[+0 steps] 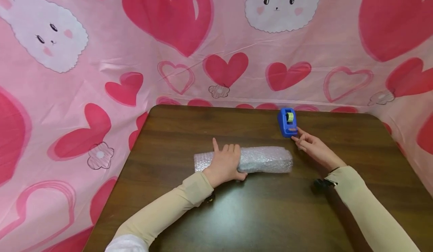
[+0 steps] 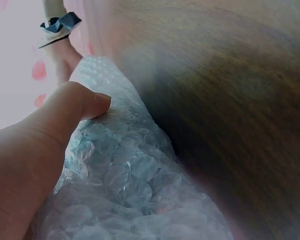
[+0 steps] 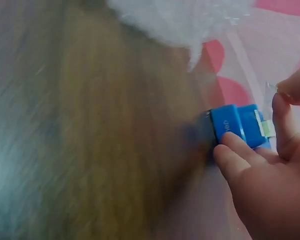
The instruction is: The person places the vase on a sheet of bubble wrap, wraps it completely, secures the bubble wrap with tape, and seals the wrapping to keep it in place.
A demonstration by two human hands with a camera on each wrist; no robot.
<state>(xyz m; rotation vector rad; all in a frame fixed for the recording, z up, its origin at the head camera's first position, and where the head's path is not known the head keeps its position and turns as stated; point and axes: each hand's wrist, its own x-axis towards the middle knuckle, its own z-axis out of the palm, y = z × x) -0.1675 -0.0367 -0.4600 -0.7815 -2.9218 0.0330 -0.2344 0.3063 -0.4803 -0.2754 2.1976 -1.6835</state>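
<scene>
A roll of bubble wrap point(image 1: 265, 159) lies crosswise on the brown table. My left hand point(image 1: 224, 163) grips it left of its middle, with the thumb point(image 2: 92, 102) along the near side; whatever is inside the wrap cannot be made out. Beyond the roll's right end stands a blue tape dispenser point(image 1: 285, 127) holding a small tape roll point(image 1: 289, 117). At the dispenser's front, my right hand point(image 1: 312, 147) pinches a short clear strip of tape point(image 3: 270, 93) between thumb and forefinger. Its other fingers point(image 3: 232, 157) touch the dispenser's side.
The dark wooden table point(image 1: 257, 214) has a back edge close to a pink cloth point(image 1: 199, 79) printed with hearts and rabbits. The same cloth hangs at left and right. A dark wrist strap point(image 1: 323, 184) hangs by the right sleeve.
</scene>
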